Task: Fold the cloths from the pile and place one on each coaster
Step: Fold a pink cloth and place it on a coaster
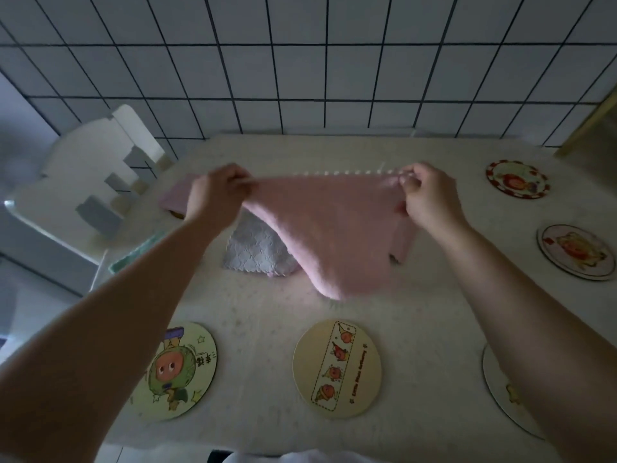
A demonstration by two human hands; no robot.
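A pink cloth (334, 228) hangs stretched above the table. My left hand (217, 192) grips its left top corner and my right hand (427, 195) pinches its right top corner. Below it lies a pale lilac cloth (257, 252) on the table. Another pink cloth (173, 198) lies behind my left hand, covering something round. A green cloth (140, 252) shows at the table's left edge, partly hidden by my left forearm. Round picture coasters lie around: front left (177, 372), front middle (337, 369), front right (500, 389) half hidden by my right arm, right (576, 252) and far right (517, 178).
The pale table (267, 329) stands against a white tiled wall (300, 61). A white cardboard piece with cut-outs (90, 182) leans off the table's left side. A brownish frame (591, 128) stands at the far right corner.
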